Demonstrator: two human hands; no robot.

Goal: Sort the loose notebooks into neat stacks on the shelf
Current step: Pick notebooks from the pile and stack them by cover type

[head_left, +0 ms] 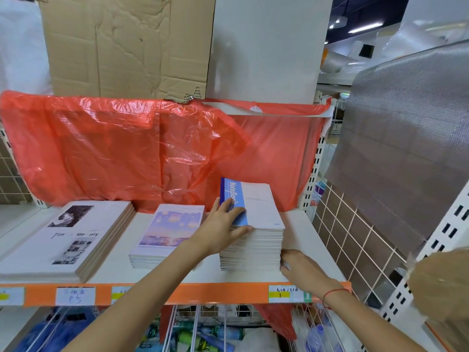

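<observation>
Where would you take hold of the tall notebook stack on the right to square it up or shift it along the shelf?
Grip the tall notebook stack low on its two long sides, one palm each side, coming from the front of the shelf. It is tall, made of thin loose books, so a top grip would probably shear it. The left hand lies on top; the right hand presses the front right corner.

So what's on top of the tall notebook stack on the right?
A blue-and-white notebook tops the tall stack, with the left hand resting on it, hiding part of its cover.
</observation>
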